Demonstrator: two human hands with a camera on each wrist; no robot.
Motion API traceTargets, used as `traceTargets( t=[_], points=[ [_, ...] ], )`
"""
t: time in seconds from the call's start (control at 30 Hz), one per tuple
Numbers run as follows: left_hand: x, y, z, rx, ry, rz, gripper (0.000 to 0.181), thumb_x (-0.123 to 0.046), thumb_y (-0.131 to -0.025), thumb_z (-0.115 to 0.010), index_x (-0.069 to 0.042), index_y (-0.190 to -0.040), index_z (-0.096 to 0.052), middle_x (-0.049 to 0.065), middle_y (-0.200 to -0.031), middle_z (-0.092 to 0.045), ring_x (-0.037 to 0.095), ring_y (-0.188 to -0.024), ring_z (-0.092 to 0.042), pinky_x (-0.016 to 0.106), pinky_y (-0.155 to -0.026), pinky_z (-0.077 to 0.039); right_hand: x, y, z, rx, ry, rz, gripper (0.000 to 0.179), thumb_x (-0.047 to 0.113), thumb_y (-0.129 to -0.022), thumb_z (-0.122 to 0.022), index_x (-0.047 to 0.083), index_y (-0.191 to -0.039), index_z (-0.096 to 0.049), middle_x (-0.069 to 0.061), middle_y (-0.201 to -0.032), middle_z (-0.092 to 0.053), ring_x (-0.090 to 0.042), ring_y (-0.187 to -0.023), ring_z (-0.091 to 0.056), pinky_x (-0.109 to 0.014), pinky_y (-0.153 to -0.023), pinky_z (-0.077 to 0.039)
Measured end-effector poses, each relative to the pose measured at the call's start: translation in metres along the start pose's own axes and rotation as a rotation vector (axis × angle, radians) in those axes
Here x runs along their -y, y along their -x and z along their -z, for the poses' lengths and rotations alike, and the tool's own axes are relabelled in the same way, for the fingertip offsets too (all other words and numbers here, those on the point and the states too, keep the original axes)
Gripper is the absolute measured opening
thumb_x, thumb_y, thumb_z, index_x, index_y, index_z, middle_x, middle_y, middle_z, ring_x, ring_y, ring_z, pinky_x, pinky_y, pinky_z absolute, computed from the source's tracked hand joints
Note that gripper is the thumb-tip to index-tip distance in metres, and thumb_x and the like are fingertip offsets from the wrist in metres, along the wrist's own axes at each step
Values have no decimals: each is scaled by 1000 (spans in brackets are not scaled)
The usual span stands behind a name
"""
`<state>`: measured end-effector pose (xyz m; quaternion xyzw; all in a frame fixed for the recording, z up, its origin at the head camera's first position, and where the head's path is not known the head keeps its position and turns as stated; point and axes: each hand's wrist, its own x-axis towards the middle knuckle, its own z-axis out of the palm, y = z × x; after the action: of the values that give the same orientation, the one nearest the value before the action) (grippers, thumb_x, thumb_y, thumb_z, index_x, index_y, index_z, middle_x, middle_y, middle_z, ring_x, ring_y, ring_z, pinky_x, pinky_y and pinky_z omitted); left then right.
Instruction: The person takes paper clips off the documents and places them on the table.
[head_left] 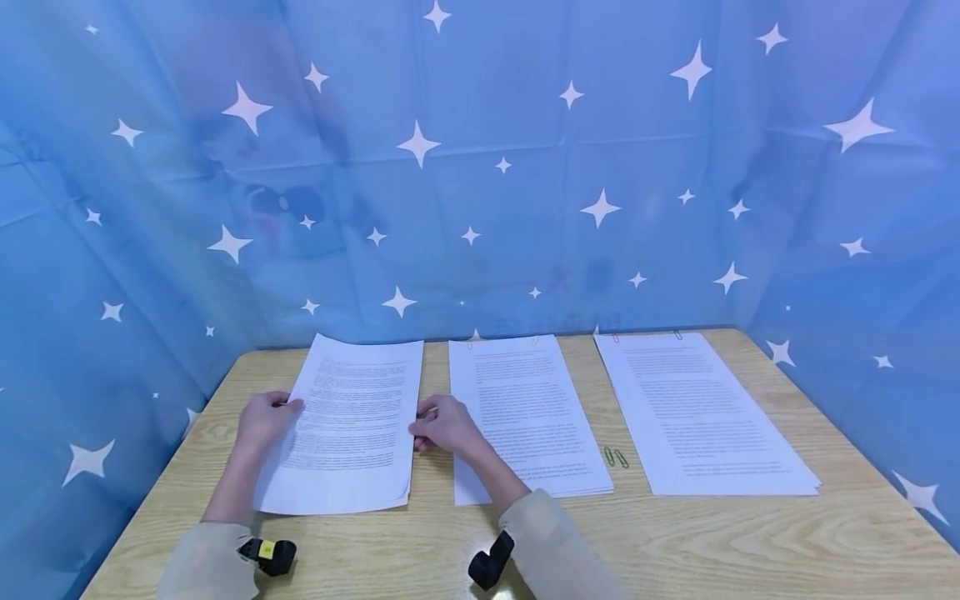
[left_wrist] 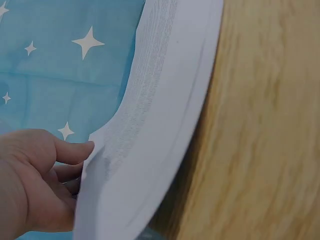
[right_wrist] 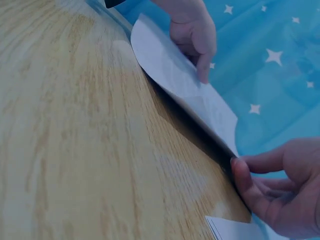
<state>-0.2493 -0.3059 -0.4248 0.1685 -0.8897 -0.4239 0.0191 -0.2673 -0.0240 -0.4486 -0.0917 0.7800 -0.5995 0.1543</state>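
Observation:
A sheaf of printed paper [head_left: 352,417] is at the left of the table, its sheets bowed and the near edge lifted off the wood, as the left wrist view shows. My left hand [head_left: 264,423] pinches its left edge, thumb on top and fingers underneath. On the opposite edge, my right hand [head_left: 448,427] grips the paper between thumb and fingers. Beside that hand lies a middle stack of printed sheets [head_left: 525,400], partly covered by my right forearm. In the right wrist view, both hands hold the sheaf [right_wrist: 170,70], with a dark shadow beneath it.
Farther right lies another printed stack [head_left: 697,417] with a red paper clip [head_left: 616,338] and a dark green paper clip [head_left: 678,335] on its top edge. Two loose green paper clips [head_left: 609,456] rest between the stacks. A blue star-patterned curtain [head_left: 480,192] surrounds the wooden table [head_left: 712,550].

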Motion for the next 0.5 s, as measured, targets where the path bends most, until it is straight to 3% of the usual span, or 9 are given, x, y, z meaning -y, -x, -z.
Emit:
traceTargets(
  t=[0.13,0.5],
  points=[
    [0,2,3,36,-11,32,49,-13,-103,-47,20,-139,-43,39,-135,-45,49,-120,-46,59,-104,-36,1,0,-1,2,13,-2,30,-3,-91,-70,-10,-117,-60,-10,-79,-66,-13,-56,-65,-28,-59,-57],
    [7,-1,1,23,62,113,49,-12,-101,-50,16,-141,-42,34,-131,-47,44,-116,-50,54,-98,-41,2,5,0,16,65,10,38,-3,-90,-71,-10,-125,-58,-8,-80,-66,-19,-63,-69,-28,-61,-57]
  ],
)
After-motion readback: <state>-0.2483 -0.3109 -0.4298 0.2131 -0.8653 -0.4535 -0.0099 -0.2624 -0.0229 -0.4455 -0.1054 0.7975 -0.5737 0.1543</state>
